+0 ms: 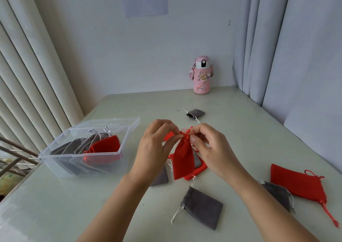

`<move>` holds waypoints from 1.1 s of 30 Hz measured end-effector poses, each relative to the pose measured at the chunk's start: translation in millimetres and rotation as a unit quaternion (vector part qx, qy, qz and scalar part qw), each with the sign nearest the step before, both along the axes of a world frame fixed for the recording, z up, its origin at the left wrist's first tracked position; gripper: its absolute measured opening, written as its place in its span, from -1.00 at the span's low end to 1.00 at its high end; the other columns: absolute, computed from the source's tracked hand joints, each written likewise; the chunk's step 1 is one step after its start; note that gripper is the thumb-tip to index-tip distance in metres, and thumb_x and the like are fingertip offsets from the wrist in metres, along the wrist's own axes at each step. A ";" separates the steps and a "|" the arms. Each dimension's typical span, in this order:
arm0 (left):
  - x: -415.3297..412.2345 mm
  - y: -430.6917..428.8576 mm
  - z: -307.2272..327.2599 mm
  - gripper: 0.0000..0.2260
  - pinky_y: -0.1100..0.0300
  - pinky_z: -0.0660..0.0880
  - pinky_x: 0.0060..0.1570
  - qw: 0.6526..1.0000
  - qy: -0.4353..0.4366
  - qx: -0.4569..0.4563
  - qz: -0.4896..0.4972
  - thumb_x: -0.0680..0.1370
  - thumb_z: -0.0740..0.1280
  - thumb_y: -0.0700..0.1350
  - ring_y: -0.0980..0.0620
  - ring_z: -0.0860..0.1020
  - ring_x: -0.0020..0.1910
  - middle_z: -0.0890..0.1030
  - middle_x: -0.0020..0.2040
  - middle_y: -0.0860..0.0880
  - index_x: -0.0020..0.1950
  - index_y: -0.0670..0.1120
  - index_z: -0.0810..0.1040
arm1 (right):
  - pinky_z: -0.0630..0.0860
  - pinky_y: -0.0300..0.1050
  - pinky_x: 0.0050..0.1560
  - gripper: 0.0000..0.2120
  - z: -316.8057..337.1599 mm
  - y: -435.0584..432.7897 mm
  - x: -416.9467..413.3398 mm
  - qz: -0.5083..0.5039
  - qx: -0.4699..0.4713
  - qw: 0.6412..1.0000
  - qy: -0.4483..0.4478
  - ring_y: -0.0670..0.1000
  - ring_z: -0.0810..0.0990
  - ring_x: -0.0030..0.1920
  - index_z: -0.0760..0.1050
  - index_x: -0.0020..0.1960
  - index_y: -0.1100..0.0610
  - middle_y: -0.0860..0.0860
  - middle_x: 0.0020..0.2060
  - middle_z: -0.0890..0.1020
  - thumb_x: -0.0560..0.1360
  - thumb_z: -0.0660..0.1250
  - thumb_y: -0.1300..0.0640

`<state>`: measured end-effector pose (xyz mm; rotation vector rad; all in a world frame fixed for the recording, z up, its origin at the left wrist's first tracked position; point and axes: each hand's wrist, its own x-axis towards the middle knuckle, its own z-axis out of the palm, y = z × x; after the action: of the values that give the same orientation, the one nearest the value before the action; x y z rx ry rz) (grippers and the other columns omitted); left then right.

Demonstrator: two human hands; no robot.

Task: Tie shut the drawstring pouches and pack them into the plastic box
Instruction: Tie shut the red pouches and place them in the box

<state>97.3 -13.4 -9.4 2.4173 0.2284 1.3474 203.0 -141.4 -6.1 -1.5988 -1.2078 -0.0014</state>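
Observation:
A small red drawstring pouch hangs in the air above the table's middle, its neck gathered. My left hand and my right hand both pinch the red cords at its top. The clear plastic box stands on the left with grey and red pouches inside. Loose on the table lie a grey pouch in front, a red pouch and a grey one on the right, and a small grey pouch farther back. More red and grey pouches lie partly hidden under my hands.
A pink water bottle stands at the back by the wall. The box's open lid leans behind it. Curtains hang on both sides. The table's left edge runs close to the box, with a metal rack beyond it.

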 end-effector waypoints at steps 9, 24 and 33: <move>-2.6 6.2 1.0 -0.94 0.54 0.36 -0.19 0.994 0.045 -0.102 -0.004 0.44 0.45 -0.20 0.32 0.51 -0.21 0.53 -0.26 0.20 -0.20 -0.14 0.61 | 0.36 -0.46 -0.13 -0.88 -0.7 -1.6 3.6 -0.005 -0.025 0.999 -0.039 -0.17 0.50 -0.12 0.44 -0.12 0.10 -0.09 -0.20 0.53 0.56 0.26 0.28; -2.9 3.1 6.2 -0.89 0.46 0.39 -0.29 0.977 0.062 -0.205 -0.019 0.48 0.41 -0.19 0.20 0.52 -0.34 0.59 -0.34 0.11 -0.25 -0.06 0.58 | 0.37 -0.45 -0.11 -0.93 2.0 -3.1 2.9 0.022 0.002 0.999 -0.040 -0.18 0.51 -0.11 0.45 -0.14 0.08 -0.14 -0.22 0.53 0.49 0.21 0.15; -7.2 -8.8 12.7 -0.71 0.22 0.57 -0.22 0.792 0.160 -0.536 -0.243 0.46 0.29 0.03 0.01 0.63 -0.27 0.66 -0.24 -0.07 0.01 -0.18 0.47 | 0.29 -0.55 -0.21 -0.84 -9.9 1.7 5.6 -0.089 0.008 0.991 -0.100 -0.35 0.45 -0.16 0.33 -0.13 0.11 -0.20 -0.26 0.42 0.53 0.24 0.31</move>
<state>90.1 -22.2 3.3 1.5051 0.3135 0.3412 208.5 -139.7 -16.1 -1.7186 -1.2089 -0.2912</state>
